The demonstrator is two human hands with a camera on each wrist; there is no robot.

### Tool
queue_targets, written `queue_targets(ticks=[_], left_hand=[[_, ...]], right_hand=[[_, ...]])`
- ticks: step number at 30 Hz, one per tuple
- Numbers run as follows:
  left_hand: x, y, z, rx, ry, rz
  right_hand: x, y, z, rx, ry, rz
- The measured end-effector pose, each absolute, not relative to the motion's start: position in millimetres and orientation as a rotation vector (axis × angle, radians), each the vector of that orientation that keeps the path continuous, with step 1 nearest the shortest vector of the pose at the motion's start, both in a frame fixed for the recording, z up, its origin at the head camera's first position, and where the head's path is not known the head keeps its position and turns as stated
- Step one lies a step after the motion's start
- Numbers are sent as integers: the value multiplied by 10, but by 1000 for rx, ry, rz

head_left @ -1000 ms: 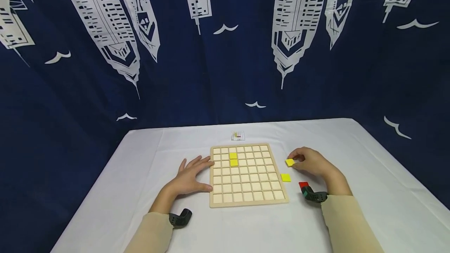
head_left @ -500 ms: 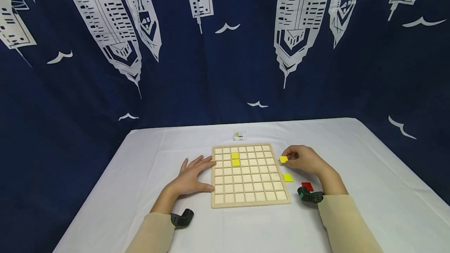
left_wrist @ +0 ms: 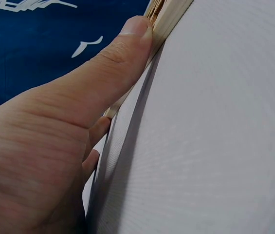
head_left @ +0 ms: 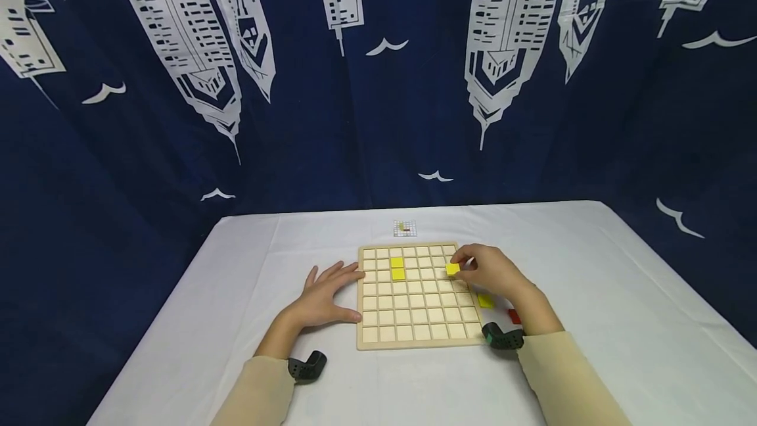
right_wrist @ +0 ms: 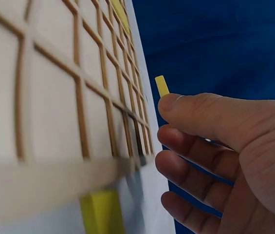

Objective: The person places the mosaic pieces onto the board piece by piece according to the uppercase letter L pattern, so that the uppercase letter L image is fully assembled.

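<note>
A wooden grid board [head_left: 418, 340] lies on the white table, two yellow tiles [head_left: 397, 268] set one below the other in its upper left part. My left hand [head_left: 322, 298] rests at the board's left edge with fingers spread; in the left wrist view the thumb [left_wrist: 120, 53] touches the wooden rim. Between thumb and fingertips my right hand [head_left: 492, 271] pinches a yellow tile [head_left: 452, 269] over the board's right side. That tile [right_wrist: 162, 86] stands clear of the grid in the right wrist view, its thin edge showing.
Right of the board lie a loose yellow tile [head_left: 485, 300] and a red tile [head_left: 515, 316], partly covered by the right arm. A small printed grid card [head_left: 405, 228] lies behind the board. A dark blue patterned cloth [head_left: 367, 117] hangs at the table's back.
My right hand has carried the pinched yellow tile leftward, from the table beside the board to above the board's right columns. The left hand keeps its place at the edge.
</note>
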State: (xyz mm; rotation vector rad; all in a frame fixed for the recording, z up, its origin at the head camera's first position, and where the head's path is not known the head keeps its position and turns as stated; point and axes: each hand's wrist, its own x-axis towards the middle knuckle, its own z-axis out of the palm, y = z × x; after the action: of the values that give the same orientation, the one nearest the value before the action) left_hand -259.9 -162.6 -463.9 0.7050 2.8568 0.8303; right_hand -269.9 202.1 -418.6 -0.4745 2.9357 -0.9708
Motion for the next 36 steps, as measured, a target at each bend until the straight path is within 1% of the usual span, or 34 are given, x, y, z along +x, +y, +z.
queue_targets(ticks=[14,24,36], left_hand=[[-2624,-1621,-4609,708,2855,814],[-2607,-1629,-4591,707,2850,815],[-2624,-1624,-4634,695,2851,822]], right_hand=[[-2625,1651,-4167,-617,2927,-1027],[-2589,1415,-4252,-563,2954,-1022],[-2509,1239,-4355,-569,3025,-999]])
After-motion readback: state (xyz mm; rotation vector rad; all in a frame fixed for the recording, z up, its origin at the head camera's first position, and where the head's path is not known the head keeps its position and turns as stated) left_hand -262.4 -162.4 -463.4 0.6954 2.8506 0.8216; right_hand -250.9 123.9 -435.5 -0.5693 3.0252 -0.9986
